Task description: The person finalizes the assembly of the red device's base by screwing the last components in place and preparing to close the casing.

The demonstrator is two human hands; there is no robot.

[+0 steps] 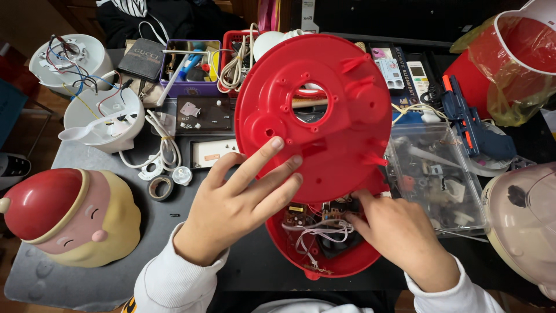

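Red plastic base cover [324, 110] is already off and tipped up over the lower red housing [324, 261], so the shell is open and the insides show. Left: whatever is being done at the wiring; nothing looks closed up or refastened yet.

Left hand [237, 203] lies flat on the cover's underside, fingers spread and straight, propping it, not gripping. Right hand [399, 232] is curled w/ fingertips down in the housing by the small circuit board [298, 215] and white wires [321, 232]; can't tell if it pinches anything.

Cover: round, glossy moulded plastic, centre hole, raised screw bosses & ribs. Housing: same red, bowl-like, sits on the dark table [174, 232] just in front of the person. Wires thin, looped, soft.

Nearby: cartoon-face shell [69, 214], smooth, red and cream, at left; clear parts box [434, 174] just right of the cover; white bowl-shaped part [104, 119] w/ coloured leads; roll of tape [160, 187].
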